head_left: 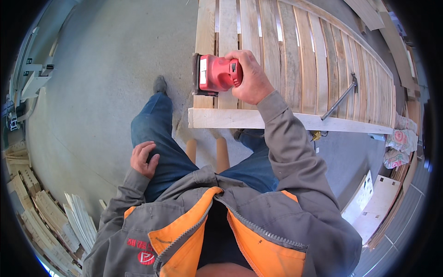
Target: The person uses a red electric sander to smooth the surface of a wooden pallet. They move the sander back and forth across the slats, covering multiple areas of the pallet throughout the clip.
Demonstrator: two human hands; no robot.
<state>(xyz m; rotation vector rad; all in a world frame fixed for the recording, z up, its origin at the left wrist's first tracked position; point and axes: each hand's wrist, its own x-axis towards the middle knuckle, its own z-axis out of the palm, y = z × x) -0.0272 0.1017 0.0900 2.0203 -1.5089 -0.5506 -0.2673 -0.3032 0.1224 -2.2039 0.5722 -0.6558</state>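
My right hand (253, 78) is wrapped round the body of a red electric sander (217, 74). The sander is tipped on its side, its dark flat pad turned to the left at the end of a slatted wooden panel (291, 60). A pale rail (226, 118) runs along the panel's near edge, below the sander. My left hand (144, 159) lies on my left thigh, holding nothing, with the thumb apart from the loosely bent fingers. Farther right, a hammer (339, 102) rests across the slats, its head pointing away from me.
Stacked wooden strips (48, 217) lie at the lower left. White boards (374, 207) lean at the right, near a patterned cloth bundle (400, 143). Machinery with a metal frame (34, 76) stands at the far left. Two tan legs (222, 154) show between my knees.
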